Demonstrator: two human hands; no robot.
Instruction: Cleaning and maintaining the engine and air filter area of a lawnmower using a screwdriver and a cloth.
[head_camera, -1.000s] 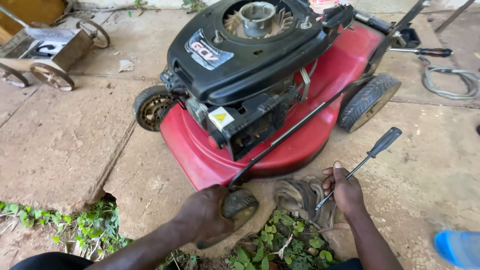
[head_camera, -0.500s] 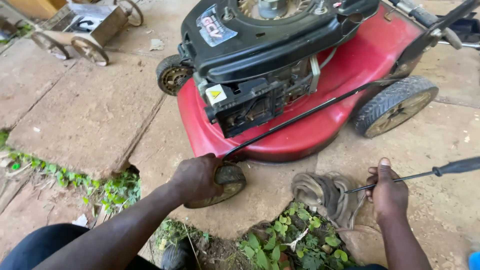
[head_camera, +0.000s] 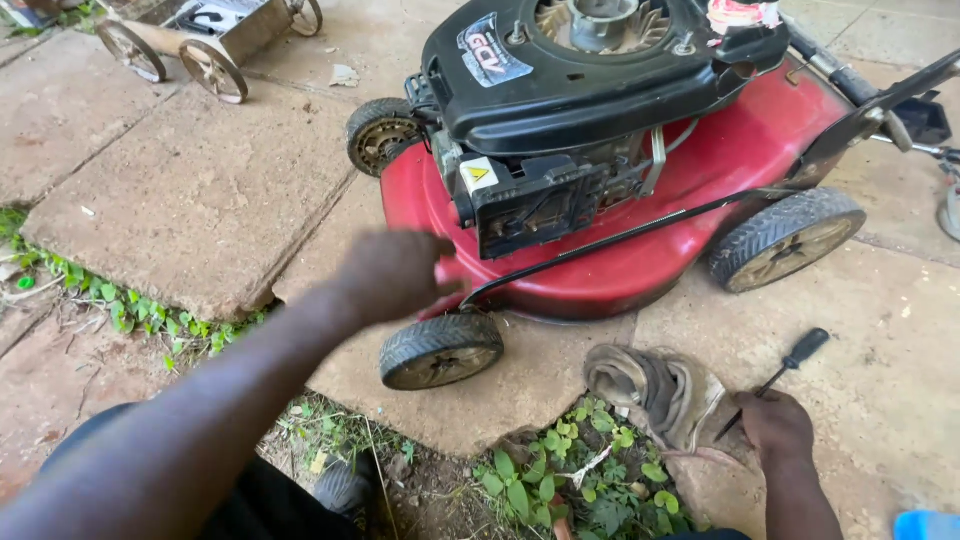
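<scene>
Lawnmower (head_camera: 640, 260), red-decked with a black engine on top, sits on the concrete slabs right in front of you, its near front wheel (head_camera: 441, 350) at the slab edge. Your left hand (head_camera: 395, 275) reaches out to the deck rim just above that wheel, blurred, fingers loosely curled, and you cannot tell whether they grip the thin black rod (head_camera: 620, 240) there. Your right hand (head_camera: 775, 430) rests low on the ground, closed around a black-handled screwdriver (head_camera: 775, 375), beside a crumpled grey rag (head_camera: 655, 390) and green weeds (head_camera: 575, 480).
</scene>
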